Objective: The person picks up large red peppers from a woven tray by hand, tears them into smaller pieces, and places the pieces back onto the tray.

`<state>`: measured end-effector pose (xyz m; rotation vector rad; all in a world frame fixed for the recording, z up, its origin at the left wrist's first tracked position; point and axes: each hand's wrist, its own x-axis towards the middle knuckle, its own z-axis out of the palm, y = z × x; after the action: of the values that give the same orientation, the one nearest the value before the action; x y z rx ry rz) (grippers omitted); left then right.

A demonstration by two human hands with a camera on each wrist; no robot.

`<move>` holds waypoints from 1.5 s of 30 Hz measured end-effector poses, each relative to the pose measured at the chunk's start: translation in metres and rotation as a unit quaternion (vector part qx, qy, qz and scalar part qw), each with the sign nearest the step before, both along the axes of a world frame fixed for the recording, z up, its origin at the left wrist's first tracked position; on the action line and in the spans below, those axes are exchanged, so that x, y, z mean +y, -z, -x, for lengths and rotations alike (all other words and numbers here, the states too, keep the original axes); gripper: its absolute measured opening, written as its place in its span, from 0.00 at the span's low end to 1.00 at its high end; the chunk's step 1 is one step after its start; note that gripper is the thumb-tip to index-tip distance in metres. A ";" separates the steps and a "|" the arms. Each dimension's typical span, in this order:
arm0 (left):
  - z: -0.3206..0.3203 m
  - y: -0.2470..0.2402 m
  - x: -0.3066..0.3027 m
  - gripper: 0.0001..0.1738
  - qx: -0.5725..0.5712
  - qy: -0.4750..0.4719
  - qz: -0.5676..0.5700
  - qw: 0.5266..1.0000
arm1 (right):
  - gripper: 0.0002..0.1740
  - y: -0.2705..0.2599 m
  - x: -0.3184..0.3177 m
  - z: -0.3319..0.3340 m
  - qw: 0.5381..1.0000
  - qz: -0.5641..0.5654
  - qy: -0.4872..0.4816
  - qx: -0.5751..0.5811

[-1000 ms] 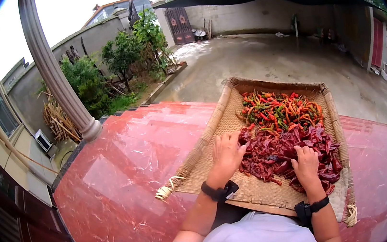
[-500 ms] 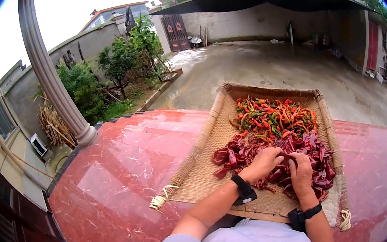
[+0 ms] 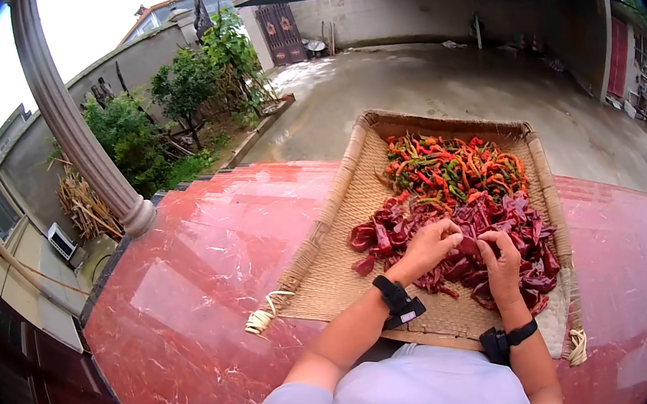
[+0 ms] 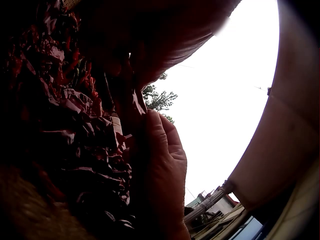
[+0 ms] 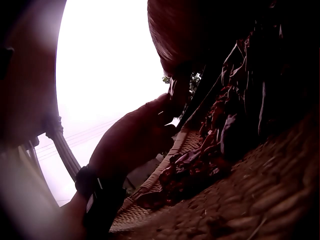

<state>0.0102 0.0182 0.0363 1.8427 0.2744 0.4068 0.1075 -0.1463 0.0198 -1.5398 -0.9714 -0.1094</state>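
In the head view my left hand [image 3: 430,245] and right hand [image 3: 502,265] come together above the near part of a woven basket tray [image 3: 328,302]. Between their fingertips is a dark red dried chili pepper [image 3: 468,249], pinched from both sides. Below lies a heap of wrinkled dark red dried chilies [image 3: 392,230]. The left wrist view shows the right hand [image 4: 167,165] with thumb and finger closed at the pepper [image 4: 139,102]. Dim light in both wrist views hides much of the nearer hand's fingers.
Thinner red, orange and green chilies [image 3: 456,165] fill the far part of the tray. Red polished stone steps [image 3: 212,280] lie around it, with a column [image 3: 80,127] at left. A concrete yard [image 3: 373,83] stretches beyond.
My left hand has swung right from the heap's left side to meet the right hand. Dark chilies now lie farther left on the tray. Both hands have come to pinch one pepper.
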 end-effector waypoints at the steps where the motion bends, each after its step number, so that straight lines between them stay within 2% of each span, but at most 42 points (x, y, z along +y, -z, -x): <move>1: 0.002 -0.002 0.000 0.11 0.001 -0.008 -0.002 1.000 | 0.05 0.002 0.000 -0.001 1.000 0.000 0.007 0.001; 2: 0.001 0.000 0.000 0.11 0.001 -0.012 0.012 1.000 | 0.05 0.003 0.000 -0.002 0.999 0.003 0.026 -0.031; 3: 0.002 -0.002 0.001 0.11 0.021 -0.026 -0.041 0.999 | 0.05 0.004 0.000 -0.004 0.997 0.007 0.045 -0.062; 5: 0.004 -0.004 0.001 0.14 0.022 -0.024 0.001 0.999 | 0.05 0.009 0.002 -0.010 0.997 -0.022 0.049 -0.062; 6: 0.001 -0.001 0.002 0.15 -0.002 -0.026 -0.010 1.000 | 0.05 0.008 -0.001 -0.009 0.999 -0.019 0.038 -0.015; 7: -0.002 0.006 0.003 0.17 -0.056 -0.030 -0.072 0.995 | 0.05 0.007 -0.002 -0.008 0.999 -0.020 0.025 0.031; 9: -0.003 0.014 0.003 0.20 -0.059 0.010 -0.096 0.994 | 0.05 0.010 -0.002 -0.010 0.996 -0.030 -0.016 0.082; 11: 0.005 -0.006 -0.002 0.20 0.057 0.057 -0.014 0.997 | 0.07 0.012 -0.003 -0.012 0.996 -0.037 -0.043 0.074; 12: 0.005 -0.002 -0.001 0.18 0.023 0.045 0.015 0.999 | 0.08 0.011 -0.004 -0.011 0.997 -0.045 -0.016 0.066; 15: 0.008 -0.005 0.010 0.14 0.013 -0.097 0.008 0.995 | 0.10 0.008 -0.006 -0.015 0.996 -0.043 0.081 -0.018; 17: 0.013 -0.007 0.023 0.17 0.003 -0.198 0.007 0.980 | 0.10 0.017 -0.003 -0.020 0.993 -0.078 0.090 0.018; 19: 0.015 -0.001 0.034 0.21 -0.077 -0.264 0.089 0.957 | 0.10 0.019 -0.002 -0.021 0.991 -0.098 0.081 0.033; 20: 0.011 0.003 0.033 0.22 -0.075 -0.389 -0.062 0.916 | 0.11 0.020 -0.001 -0.020 0.990 -0.108 0.077 0.040; 21: 0.008 0.004 0.029 0.24 -0.073 -0.497 -0.210 0.838 | 0.11 0.020 -0.001 -0.020 0.991 -0.107 0.077 0.030; 24: 0.014 -0.003 0.024 0.27 -0.066 -0.355 -0.179 0.915 | 0.11 0.021 -0.001 -0.019 0.991 -0.095 0.089 -0.010; 25: 0.009 0.005 0.030 0.26 -0.074 -0.242 -0.177 0.951 | 0.11 0.021 -0.001 -0.019 0.991 -0.101 0.084 0.001; 26: 0.003 0.010 0.025 0.26 -0.037 -0.167 -0.163 0.972 | 0.11 0.021 -0.002 -0.019 0.991 -0.107 0.078 0.011; 28: -0.007 0.017 0.012 0.29 0.036 -0.034 -0.218 0.975 | 0.11 0.017 -0.003 -0.017 0.989 -0.118 0.079 0.029; 29: -0.010 0.021 0.006 0.28 0.025 0.006 -0.301 0.953 | 0.11 0.016 -0.003 -0.017 0.989 -0.119 0.080 0.031; 31: -0.018 0.029 -0.001 0.27 0.048 0.053 -0.337 0.939 | 0.11 0.019 -0.004 -0.019 0.989 -0.119 0.080 0.037; 36: -0.023 0.033 0.003 0.14 0.046 0.014 -0.244 0.968 | 0.10 0.021 -0.006 -0.022 0.989 -0.114 0.082 0.044; 37: -0.022 0.038 0.008 0.14 0.019 -0.003 -0.229 0.973 | 0.10 0.020 -0.007 -0.021 0.989 -0.110 0.084 0.042; 43: -0.003 0.012 0.006 0.11 0.091 -0.078 -0.214 0.969 | 0.09 0.019 -0.009 -0.021 0.991 -0.096 0.082 0.051; 45: 0.001 0.011 0.013 0.09 0.051 -0.127 -0.191 0.972 | 0.09 0.018 -0.009 -0.022 0.990 -0.106 0.084 0.050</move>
<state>0.0088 0.0313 0.0254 2.2178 0.5348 0.5731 0.1291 -0.1549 0.0015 -1.4149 -0.7252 -0.2454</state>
